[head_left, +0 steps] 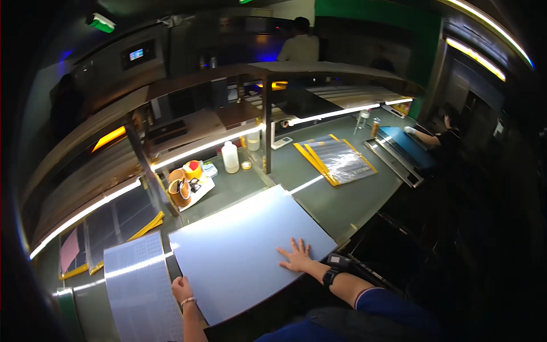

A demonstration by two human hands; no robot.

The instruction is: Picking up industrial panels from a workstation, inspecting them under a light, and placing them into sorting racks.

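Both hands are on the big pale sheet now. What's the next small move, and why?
Probably nudge the pale sheet farther onto the workbench. Its near corner seems to overhang the bench's front edge. The right hand lies flat on it, and the left hand grips its left edge, so both can push together.

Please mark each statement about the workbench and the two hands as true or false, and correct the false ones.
1. The right hand lies flat, fingers spread, on the large pale blue sheet. True.
2. The left hand holds the white plastic bottle. False: the bottle stands far back on the bench; the left hand is at the near left edge of the blue sheet.
3. A perforated sheet lies to the left of the blue sheet. True.
4. The rolls of tape rest on top of the blue sheet. False: they sit behind it, near the shelf post.
5. Another person's arm reaches to a tray at the far right. True.
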